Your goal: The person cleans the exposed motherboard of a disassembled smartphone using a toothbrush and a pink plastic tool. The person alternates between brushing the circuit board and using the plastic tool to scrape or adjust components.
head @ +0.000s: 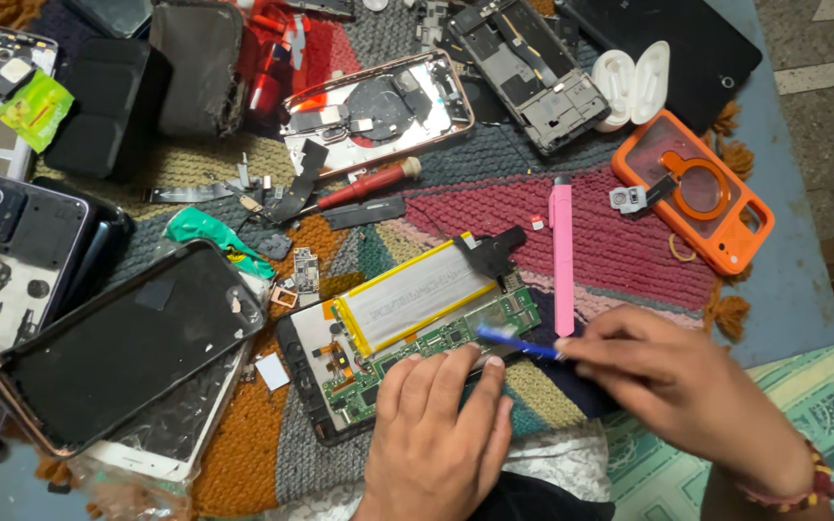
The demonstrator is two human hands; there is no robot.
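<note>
Blue and blurred, the thin brush crosses the green circuit board of the opened phone, its bristle end too smeared to make out; the phone lies at the centre of the knitted mat, its lower edge hidden under the left hand. The right hand, entering from 4 o'clock with its forearm cut off by the frame, pinches the brush between closed fingertips, while the left hand presses flat on the phone, fingers spread, holding nothing. At 12 o'clock of the right hand lies a pink stick.
</note>
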